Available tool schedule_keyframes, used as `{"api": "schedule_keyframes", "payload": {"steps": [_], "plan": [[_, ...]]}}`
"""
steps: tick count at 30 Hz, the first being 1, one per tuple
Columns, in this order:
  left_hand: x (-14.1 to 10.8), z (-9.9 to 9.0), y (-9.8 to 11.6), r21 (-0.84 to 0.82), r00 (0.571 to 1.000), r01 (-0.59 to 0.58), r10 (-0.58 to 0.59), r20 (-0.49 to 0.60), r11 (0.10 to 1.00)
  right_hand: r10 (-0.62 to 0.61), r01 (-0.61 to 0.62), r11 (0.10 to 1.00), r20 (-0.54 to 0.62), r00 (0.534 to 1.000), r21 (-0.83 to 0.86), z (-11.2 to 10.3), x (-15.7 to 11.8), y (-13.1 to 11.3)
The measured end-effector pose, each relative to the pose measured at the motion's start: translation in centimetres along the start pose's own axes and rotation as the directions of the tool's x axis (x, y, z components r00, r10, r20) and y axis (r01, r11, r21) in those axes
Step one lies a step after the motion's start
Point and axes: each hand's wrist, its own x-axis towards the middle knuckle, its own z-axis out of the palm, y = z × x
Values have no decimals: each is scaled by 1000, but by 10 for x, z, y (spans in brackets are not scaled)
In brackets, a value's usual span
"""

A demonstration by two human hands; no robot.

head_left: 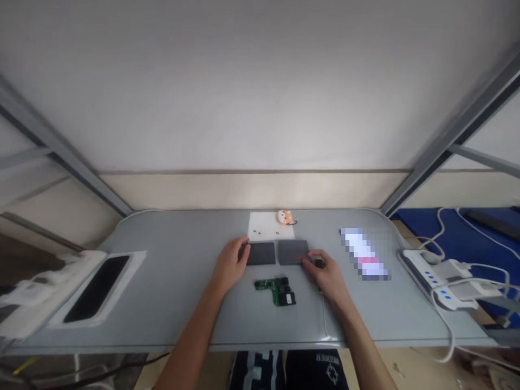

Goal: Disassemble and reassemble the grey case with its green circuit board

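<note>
A dark grey left panel (261,254) and right panel (289,251), both flat and rectangular, lie side by side on the desk (170,281), a narrow gap between. The left hand (231,261) and right hand (327,273) are well apart, bent at the panels' outer edges; whether either grips, I cannot tell. Below sits an angular green circuit board (275,291) with black parts.

Grey smooth table (170,292), far corners rounded. Near centre lie two flat rectangular dark-grey panels (261,254), narrow gap between. Just beyond: white square paper sheet (264,221). Nearer front edge sits green circuit board (276,292) with black parts. Right: bright, pixelated oblong device (363,253). Left: white rectangular sheet (129,271).
</note>
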Motion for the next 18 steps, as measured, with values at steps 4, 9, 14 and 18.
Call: {"api": "schedule_keyframes", "payload": {"steps": [4,9,14,18], "plan": [[1,0,-7,-90,997,67,-69,-18,994,-37,37,999,-22,999,-6,-3,-10,-6],[3,1,-12,-104,997,72,-69,31,992,-136,135,990,-11,991,-49,-5,-19,-5],[1,3,-11,-95,997,63,-59,42,993,-170,173,979,35,985,-105,-4,-17,-1],[0,4,-11,-81,997,70,-68,24,994,-171,168,973,-3,985,-157,-1,-15,-1]]}}
